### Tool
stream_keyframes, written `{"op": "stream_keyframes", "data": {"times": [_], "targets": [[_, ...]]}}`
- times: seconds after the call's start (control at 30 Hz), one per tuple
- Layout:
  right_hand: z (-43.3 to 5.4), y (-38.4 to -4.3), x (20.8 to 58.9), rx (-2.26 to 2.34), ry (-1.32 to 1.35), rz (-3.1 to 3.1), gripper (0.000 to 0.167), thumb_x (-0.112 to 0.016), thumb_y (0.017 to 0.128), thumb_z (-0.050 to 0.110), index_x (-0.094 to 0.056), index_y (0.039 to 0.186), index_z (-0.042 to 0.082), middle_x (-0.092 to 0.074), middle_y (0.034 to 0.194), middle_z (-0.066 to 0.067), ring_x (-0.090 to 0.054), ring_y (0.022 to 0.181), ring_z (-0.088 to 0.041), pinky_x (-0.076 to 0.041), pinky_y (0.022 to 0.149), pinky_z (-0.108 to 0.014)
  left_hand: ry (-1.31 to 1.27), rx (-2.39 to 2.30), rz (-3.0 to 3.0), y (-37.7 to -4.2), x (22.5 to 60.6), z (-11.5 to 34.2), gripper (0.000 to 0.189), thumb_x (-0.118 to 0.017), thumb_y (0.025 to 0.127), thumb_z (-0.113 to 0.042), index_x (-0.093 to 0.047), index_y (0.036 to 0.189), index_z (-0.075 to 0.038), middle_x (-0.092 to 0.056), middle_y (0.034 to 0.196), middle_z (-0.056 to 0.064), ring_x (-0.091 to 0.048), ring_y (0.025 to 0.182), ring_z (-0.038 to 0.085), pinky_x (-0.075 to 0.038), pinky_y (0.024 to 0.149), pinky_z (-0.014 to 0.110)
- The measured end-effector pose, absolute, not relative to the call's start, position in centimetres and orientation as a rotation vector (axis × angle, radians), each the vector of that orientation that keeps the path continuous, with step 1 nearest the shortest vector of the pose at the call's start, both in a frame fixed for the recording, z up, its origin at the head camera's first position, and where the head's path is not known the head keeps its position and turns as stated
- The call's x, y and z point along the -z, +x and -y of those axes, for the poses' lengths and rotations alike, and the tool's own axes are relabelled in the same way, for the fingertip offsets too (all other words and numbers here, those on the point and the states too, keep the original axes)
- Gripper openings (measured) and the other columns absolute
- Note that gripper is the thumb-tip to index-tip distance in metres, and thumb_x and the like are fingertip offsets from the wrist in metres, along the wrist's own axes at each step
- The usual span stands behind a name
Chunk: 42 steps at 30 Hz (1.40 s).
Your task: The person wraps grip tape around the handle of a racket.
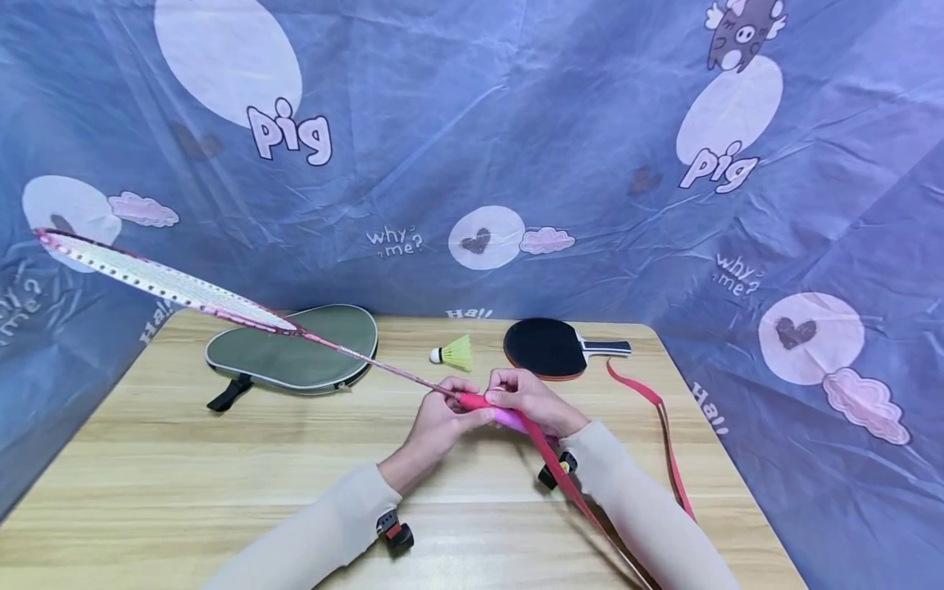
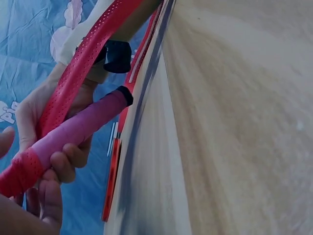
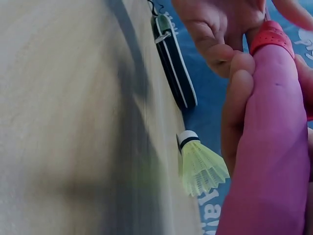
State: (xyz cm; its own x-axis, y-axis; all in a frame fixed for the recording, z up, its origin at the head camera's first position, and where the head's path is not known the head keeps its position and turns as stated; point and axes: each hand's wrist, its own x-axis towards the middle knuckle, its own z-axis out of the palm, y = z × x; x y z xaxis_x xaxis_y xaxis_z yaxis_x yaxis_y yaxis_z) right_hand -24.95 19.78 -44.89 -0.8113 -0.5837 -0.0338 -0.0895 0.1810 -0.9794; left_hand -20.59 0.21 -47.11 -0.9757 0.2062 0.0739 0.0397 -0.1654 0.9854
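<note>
A badminton racket [image 1: 339, 347] slants up to the left above the table, its pink handle [image 2: 80, 126] toward the right. Red perforated grip tape [image 2: 73, 73] is wound round the upper end of the handle, and its long loose strip hangs down past the right forearm. My left hand [image 1: 440, 418] holds the racket at the wrapped end, near the shaft. With curled fingers my right hand [image 1: 534, 399] grips the handle just below the wrap, the tape running from under its thumb. Past the hands, the handle's butt has a dark end cap [image 2: 128, 96].
On the wooden table [image 1: 310, 475] lie a green racket case [image 1: 310, 348], a yellow shuttlecock [image 1: 453, 353] and a black table tennis bat [image 1: 546, 348]. A second red strip [image 1: 667, 434] curls at the right. Blue printed cloth [image 1: 413, 164] hangs behind and at both sides.
</note>
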Motion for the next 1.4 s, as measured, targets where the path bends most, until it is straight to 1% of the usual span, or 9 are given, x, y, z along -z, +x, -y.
{"op": "stream_keyframes", "data": {"times": [0.13, 0.27, 0.5, 0.63, 0.87, 1.0, 1.17, 1.3, 1.4], "targets": [[-19.6, -24.9, 44.6, 1.611, -0.637, -2.168, 0.015, -0.066, 0.094, 0.008, -0.059, 0.082, 0.002, -0.056, 0.067, 0.01, -0.049, 0.063, -0.002, -0.04, 0.057, -0.015, 0.211, -2.284, -2.059, -20.6, 47.2, -0.1, 0.034, -0.086, 0.077, -0.01, -0.068, 0.103, 0.002, -0.071, 0.078, 0.001, -0.064, 0.061, 0.018, -0.055, 0.057, 0.028], [-20.0, -25.5, 44.1, 1.525, -0.686, -2.213, 0.015, -0.07, 0.091, 0.008, -0.063, 0.082, -0.003, -0.052, 0.064, 0.012, -0.042, 0.062, -0.001, -0.034, 0.055, -0.015, 0.176, -2.281, -2.067, -20.6, 47.0, 0.0, 0.03, -0.086, 0.074, -0.008, -0.072, 0.1, -0.001, -0.073, 0.075, 0.002, -0.067, 0.059, 0.024, -0.057, 0.058, 0.034], [-21.1, -26.4, 43.6, 1.428, -0.789, -2.127, 0.016, -0.066, 0.092, 0.004, -0.068, 0.094, -0.012, -0.062, 0.072, 0.007, -0.048, 0.062, -0.002, -0.04, 0.055, -0.014, 0.17, -2.28, -2.016, -20.6, 46.8, 0.0, 0.036, -0.084, 0.072, 0.0, -0.071, 0.104, 0.005, -0.074, 0.078, 0.002, -0.067, 0.059, 0.022, -0.058, 0.058, 0.034], [-21.1, -26.6, 43.7, 1.433, -0.766, -2.107, 0.018, -0.067, 0.092, 0.004, -0.067, 0.095, -0.013, -0.062, 0.07, 0.007, -0.048, 0.058, -0.002, -0.041, 0.053, -0.014, 0.17, -2.278, -2.024, -20.7, 46.8, -0.1, 0.034, -0.085, 0.07, 0.001, -0.073, 0.102, 0.002, -0.076, 0.082, 0.005, -0.067, 0.062, 0.019, -0.059, 0.061, 0.034], [-21.3, -27.0, 43.6, 1.433, -0.729, -2.053, 0.023, -0.067, 0.092, 0.007, -0.064, 0.097, -0.016, -0.065, 0.072, 0.007, -0.051, 0.059, -0.002, -0.043, 0.053, -0.014, 0.215, -2.28, -2.016, -20.7, 46.8, -0.3, 0.035, -0.08, 0.068, 0.008, -0.073, 0.102, 0.003, -0.077, 0.093, 0.013, -0.067, 0.075, 0.012, -0.054, 0.069, 0.023], [-21.3, -27.2, 43.9, 1.438, -0.723, -2.038, 0.017, -0.065, 0.092, 0.006, -0.066, 0.094, -0.011, -0.064, 0.071, 0.008, -0.051, 0.062, -0.002, -0.043, 0.056, -0.014, 0.227, -2.284, -1.994, -20.7, 46.8, -0.3, 0.036, -0.077, 0.068, 0.011, -0.072, 0.102, 0.004, -0.075, 0.094, 0.013, -0.066, 0.08, 0.013, -0.052, 0.073, 0.022], [-21.0, -26.9, 44.7, 1.537, -0.646, -1.9, 0.007, -0.062, 0.093, 0.003, -0.067, 0.089, 0.005, -0.065, 0.074, 0.008, -0.053, 0.068, -0.004, -0.043, 0.062, -0.015, 0.227, -2.278, -1.983, -20.6, 47.0, -0.2, 0.036, -0.076, 0.068, 0.012, -0.072, 0.102, 0.003, -0.075, 0.095, 0.012, -0.066, 0.082, 0.013, -0.052, 0.074, 0.022], [-20.7, -26.6, 45.2, 1.637, -0.615, -1.747, 0.016, -0.055, 0.096, 0.0, -0.063, 0.086, 0.009, -0.07, 0.077, 0.003, -0.066, 0.071, -0.009, -0.055, 0.068, -0.02, 0.243, -2.293, -1.982, -20.5, 47.1, -0.2, 0.037, -0.076, 0.069, 0.012, -0.071, 0.105, 0.004, -0.074, 0.101, 0.016, -0.066, 0.085, 0.013, -0.053, 0.078, 0.022], [-20.7, -26.4, 45.2, 1.68, -0.617, -1.686, 0.019, -0.05, 0.097, -0.004, -0.06, 0.085, 0.008, -0.072, 0.078, 0.0, -0.072, 0.071, -0.016, -0.062, 0.07, -0.03, 0.276, -2.31, -1.959, -20.4, 47.1, -0.2, 0.042, -0.075, 0.072, 0.012, -0.068, 0.112, 0.005, -0.071, 0.112, 0.021, -0.067, 0.089, 0.01, -0.055, 0.081, 0.02]]}}
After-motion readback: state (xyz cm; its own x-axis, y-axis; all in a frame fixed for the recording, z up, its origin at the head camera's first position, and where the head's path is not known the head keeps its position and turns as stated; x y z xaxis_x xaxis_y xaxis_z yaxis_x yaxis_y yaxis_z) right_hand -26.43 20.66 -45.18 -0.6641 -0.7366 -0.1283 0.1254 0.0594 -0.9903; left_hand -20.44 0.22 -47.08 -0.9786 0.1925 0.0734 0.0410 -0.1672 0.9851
